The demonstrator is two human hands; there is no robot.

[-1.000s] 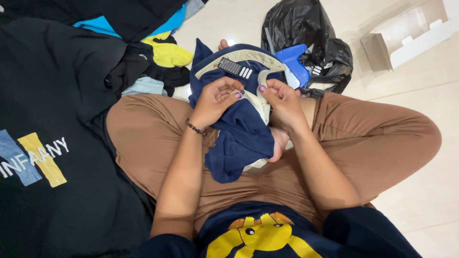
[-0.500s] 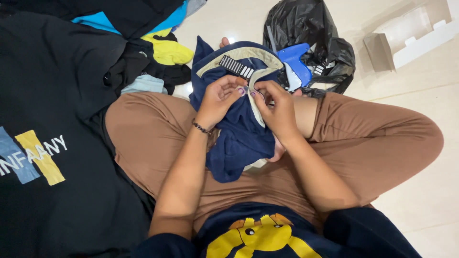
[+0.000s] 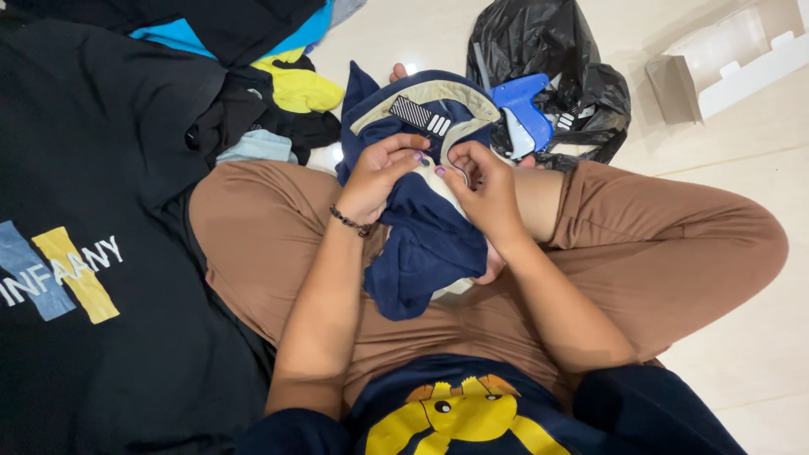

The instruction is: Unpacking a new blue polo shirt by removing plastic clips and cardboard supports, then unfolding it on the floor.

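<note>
Both hands pinch a navy blue garment (image 3: 425, 244) with a narrow grip, fingertips curled tight into the cloth. The left hand (image 3: 379, 173) bunches a fold of the soft navy fabric near the garment's top, thumb pressed toward the fingers. The right hand (image 3: 484, 185) sits just beside it, fingertips nearly meeting the left hand's, closed on the cream-coloured lining at the garment's inner edge. A dark beaded bracelet (image 3: 347, 222) circles the left wrist.

The garment rests on the person's lap, draped over crossed legs in smooth brown trousers (image 3: 657, 244). It looks like thick, fleecy knit, with a beige band along its upper opening and a small black tag (image 3: 419, 115) with white stripes.

On the pale tiled floor (image 3: 750, 160) beyond lies a crumpled, glossy black plastic bag (image 3: 539, 42) with a bright blue item (image 3: 527, 105) against it. A white open cardboard box (image 3: 729, 59) stands to the far right. To the left spreads a large black T-shirt (image 3: 101, 278) with a printed design, and above it a heap of clothes (image 3: 270, 93) in yellow, turquoise, pale blue and black.
</note>
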